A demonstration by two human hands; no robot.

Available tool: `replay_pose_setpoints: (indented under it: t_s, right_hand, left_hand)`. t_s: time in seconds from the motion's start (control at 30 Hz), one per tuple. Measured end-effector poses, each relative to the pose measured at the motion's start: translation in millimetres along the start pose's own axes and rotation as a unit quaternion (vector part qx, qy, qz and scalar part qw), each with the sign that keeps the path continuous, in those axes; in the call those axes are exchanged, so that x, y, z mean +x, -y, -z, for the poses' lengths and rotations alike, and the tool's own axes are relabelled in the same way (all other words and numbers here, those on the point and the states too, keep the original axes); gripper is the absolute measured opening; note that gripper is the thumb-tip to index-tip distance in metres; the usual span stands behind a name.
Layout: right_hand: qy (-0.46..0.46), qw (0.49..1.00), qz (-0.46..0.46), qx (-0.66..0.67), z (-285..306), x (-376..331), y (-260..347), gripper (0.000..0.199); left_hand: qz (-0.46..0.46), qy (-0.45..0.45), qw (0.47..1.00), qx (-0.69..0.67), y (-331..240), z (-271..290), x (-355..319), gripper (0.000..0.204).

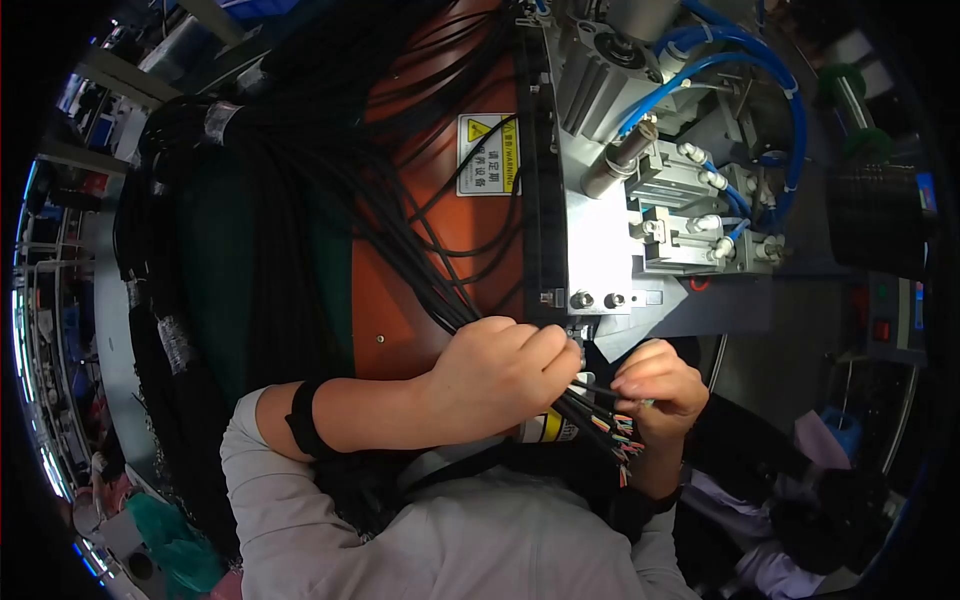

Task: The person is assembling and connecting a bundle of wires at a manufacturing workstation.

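Note:
My left hand (pixel 505 368) is closed around a bundle of black cables (pixel 425 270) at the front of the machine. Their stripped ends (pixel 622 440), with several thin coloured wires, fan out to the right below my fist. My right hand (pixel 662 385) pinches the end of one black cable that sticks out of the bundle; a little green shows at its fingertips. Both hands are just below the front edge of the machine's metal plate (pixel 600 270). Part of the bundle is hidden under my left hand.
The pneumatic machine, with cylinders (pixel 685 245) and blue air hoses (pixel 795 130), rises beyond my hands. A warning label (pixel 488 155) is stuck on the red-brown surface (pixel 400 320). More tied black cables (pixel 175 345) hang at the left. A red switch (pixel 881 330) sits far right.

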State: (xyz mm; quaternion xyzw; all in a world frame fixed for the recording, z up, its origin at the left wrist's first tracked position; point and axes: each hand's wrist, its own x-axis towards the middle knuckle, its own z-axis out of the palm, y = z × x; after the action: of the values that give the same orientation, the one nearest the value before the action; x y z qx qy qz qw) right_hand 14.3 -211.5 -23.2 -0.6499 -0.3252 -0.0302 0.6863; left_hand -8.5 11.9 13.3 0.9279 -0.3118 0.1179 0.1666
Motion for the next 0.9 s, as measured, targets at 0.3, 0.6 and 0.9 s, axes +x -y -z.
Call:
replay_pose_setpoints:
  t_s: [0.3,0.6,0.9]
  right_hand:
    - [-0.055,0.993,-0.077,-0.069,-21.6,7.8,8.6,0.023]
    - [-0.131,0.989,-0.064,0.023,-35.3,22.4,7.6,0.018]
    - [-0.11,0.938,0.051,-0.326,-36.1,21.5,20.8,0.012]
  left_hand:
    - [-0.073,-0.144,0.981,-0.109,5.0,4.9,6.1,0.026]
    - [-0.07,-0.168,0.975,-0.126,5.0,1.6,9.8,0.019]
    - [-0.066,-0.118,0.987,-0.092,2.9,-1.3,6.2,0.025]
